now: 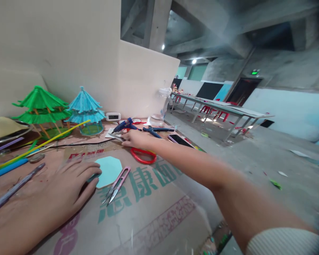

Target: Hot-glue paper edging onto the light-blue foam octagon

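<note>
**Reaching for the glue gun at the far edge of the worktop**

My right hand (pixel 135 139) stretches far over the cardboard-covered worktop (pixel 159 216), and its fingers rest on the white sheet (pixel 114 135) just below the blue glue gun (pixel 125 125). The hand is nearly flat and half open; I cannot tell if it already pinches the sheet. My left hand (pixel 66 187) lies flat and open near the front edge, the fingertips pressing the light blue octagon card (pixel 109 170).

The glue gun lies near the far edge, beside the partition wall. Its long axis runs from lower left to upper right, and I judge that the nozzle points to the left, toward the blue paper pavilion (pixel 85 111), though it is small in the view.

The risks, as I judge them: if the nozzle is hot, my fingers may touch it. My forearm passes right over the red scissors (pixel 143 156), and the thread snips (pixel 117 184) lie touching the card near my left hand, so a careless pull can sweep them away or prick me. The black cable (pixel 77 144) can also snag and drag the pavilions.
</note>
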The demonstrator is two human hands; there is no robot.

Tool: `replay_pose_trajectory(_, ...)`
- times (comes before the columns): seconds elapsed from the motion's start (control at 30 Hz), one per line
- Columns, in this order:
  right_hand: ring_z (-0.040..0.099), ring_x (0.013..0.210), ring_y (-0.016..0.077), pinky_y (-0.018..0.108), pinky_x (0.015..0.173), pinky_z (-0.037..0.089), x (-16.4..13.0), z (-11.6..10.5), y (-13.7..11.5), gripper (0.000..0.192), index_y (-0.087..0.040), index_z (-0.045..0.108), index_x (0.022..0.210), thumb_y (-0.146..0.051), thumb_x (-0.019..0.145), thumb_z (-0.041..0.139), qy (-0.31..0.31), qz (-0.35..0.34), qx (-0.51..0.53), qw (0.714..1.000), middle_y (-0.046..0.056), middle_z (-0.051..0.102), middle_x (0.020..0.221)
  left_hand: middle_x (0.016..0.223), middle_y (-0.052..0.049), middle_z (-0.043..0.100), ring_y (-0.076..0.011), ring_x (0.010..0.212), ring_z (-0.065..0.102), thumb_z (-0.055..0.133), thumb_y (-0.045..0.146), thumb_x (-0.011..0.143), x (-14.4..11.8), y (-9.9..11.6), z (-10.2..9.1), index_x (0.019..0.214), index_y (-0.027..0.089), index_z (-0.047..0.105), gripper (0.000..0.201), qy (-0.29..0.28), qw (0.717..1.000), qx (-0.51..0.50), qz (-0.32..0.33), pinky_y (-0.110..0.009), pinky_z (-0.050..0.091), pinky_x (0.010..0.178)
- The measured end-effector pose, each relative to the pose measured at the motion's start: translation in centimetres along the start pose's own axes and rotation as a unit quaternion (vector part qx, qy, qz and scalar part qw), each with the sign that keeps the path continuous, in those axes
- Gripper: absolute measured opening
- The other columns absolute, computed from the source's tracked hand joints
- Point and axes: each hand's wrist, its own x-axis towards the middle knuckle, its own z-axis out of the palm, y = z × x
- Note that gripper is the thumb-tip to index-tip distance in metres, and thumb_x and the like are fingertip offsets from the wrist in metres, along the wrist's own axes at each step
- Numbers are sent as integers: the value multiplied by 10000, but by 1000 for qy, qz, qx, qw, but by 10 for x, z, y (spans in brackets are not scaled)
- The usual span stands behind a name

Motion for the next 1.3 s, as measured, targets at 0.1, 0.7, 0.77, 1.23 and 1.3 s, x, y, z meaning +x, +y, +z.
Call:
replay_pose_trajectory(0.1, 683, 933, 202, 260, 786, 474, -2, -6, 4, 315, -151, 702, 1202, -301, 947, 594, 20, 1, 42, 999, 93, 754, 1104, 985, -72, 778, -292, 876, 714, 464, 337, 911, 2, 0, 0, 937, 213, 723, 288, 21, 999, 14, 24, -427, 532, 769)
replay_pose_trajectory(0.7, 649, 1192, 322, 502, 1057, 459, -210, -29, 51, 753, -110, 758, 1082, -715, 941, 333, -170, 14, 423, 890, 199, 725, 1184, 1089, -67, 754, -284, 1001, 691, 447, 374, 927, -7, -5, 11, 1018, 227, 724, 326, -23, 999, -25, -38, -432, 525, 898)
replay_pose_trajectory(0.77, 631, 1221, 305, 500, 1084, 432, -209, -27, 39, 670, -119, 710, 1198, -645, 974, 360, -59, 39, 415, 907, 201, 683, 1270, 1113, -73, 740, -290, 1028, 677, 454, 397, 929, -8, -6, 14, 1028, 228, 717, 328, -34, 997, -48, -48, -446, 507, 930)
replay_pose_trajectory(1.23, 648, 1185, 183, 333, 1056, 453, -162, -11, -82, 328, -194, 733, 1118, -364, 1015, 472, -182, -219, 305, 909, 77, 756, 1141, 1080, -104, 700, -278, 1039, 622, 413, 288, 970, -5, 4, -3, 979, 184, 703, 307, -84, 993, -63, -49, -489, 469, 975)
replay_pose_trajectory(1.3, 714, 952, 159, 278, 871, 535, -143, -17, -76, 311, -173, 740, 1030, -334, 1016, 475, -86, -173, 274, 942, 70, 773, 972, 1078, -111, 699, -284, 1053, 625, 414, 311, 981, -4, 6, -7, 976, 177, 701, 316, -94, 992, -66, -50, -497, 473, 982)
